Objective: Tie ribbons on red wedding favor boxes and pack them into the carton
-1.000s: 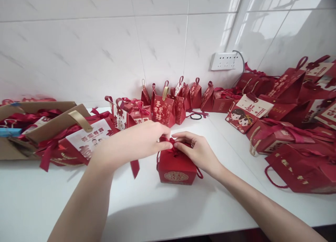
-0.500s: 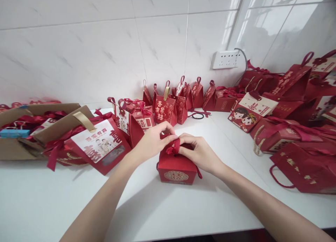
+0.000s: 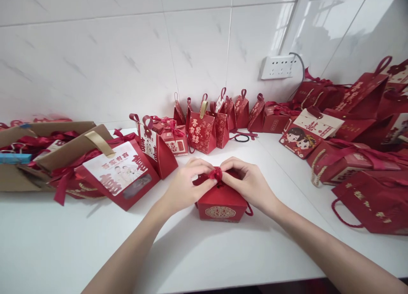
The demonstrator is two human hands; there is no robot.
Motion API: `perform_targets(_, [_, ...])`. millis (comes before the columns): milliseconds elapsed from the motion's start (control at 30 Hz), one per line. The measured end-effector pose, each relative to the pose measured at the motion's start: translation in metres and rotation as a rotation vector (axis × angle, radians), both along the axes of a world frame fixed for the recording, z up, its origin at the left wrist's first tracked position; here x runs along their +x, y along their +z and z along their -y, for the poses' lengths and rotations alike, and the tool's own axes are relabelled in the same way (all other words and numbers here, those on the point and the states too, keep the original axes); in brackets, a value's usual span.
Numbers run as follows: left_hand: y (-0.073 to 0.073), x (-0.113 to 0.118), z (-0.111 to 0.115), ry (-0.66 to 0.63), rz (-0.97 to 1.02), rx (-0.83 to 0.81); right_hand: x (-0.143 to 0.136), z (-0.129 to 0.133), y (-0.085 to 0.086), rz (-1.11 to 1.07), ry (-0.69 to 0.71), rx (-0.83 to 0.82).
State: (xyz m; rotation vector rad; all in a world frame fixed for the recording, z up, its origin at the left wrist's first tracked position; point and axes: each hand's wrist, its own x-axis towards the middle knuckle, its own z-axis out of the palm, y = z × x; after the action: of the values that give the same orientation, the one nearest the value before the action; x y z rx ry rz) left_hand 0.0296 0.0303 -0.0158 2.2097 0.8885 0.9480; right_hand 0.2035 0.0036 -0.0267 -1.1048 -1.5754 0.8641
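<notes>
Red box (image 3: 223,197), round gold motif (image 3: 220,212)

Left: an open cardboard box (image 3: 12,178) contains red ribbon (image 3: 68,135), with a blue binder clip (image 3: 15,158) at its edge; a white-panelled red carton (image 3: 123,168) lies tilted beside it. Center rear: upright, loop-handled red cartons (image 3: 200,132) stand near a black ring (image 3: 241,138). Right: red gift boxes (image 3: 369,202) form a heap. Behind the white tabletop (image 3: 47,243), a tiled wall (image 3: 127,52) bears a white socket panel (image 3: 279,67); a dark cable (image 3: 303,71) curves beside it.

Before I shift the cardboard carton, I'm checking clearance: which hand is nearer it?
Left: the cardboard carton lies left of the left hand; the right hand is farther, beyond the red ribbon.
</notes>
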Motion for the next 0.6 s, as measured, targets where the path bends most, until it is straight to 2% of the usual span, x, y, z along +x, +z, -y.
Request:
perform_targets(133, [0.0052,0.0027,0.005,-0.019,0.0,-0.089,-0.0007,0.0025,-0.0002,0.049,-0.071,0.031])
perform_targets(300, [0.0027,0.0061,0.005,0.021,0.059,-0.212,0.0006,0.0029,0.0008,0.09,-0.091,0.078])
perform_targets(600, [-0.0012,0.0092,0.0045,-0.067,0.17,-0.38,0.0081,0.0014,0.0066,-0.003,0.064,-0.044])
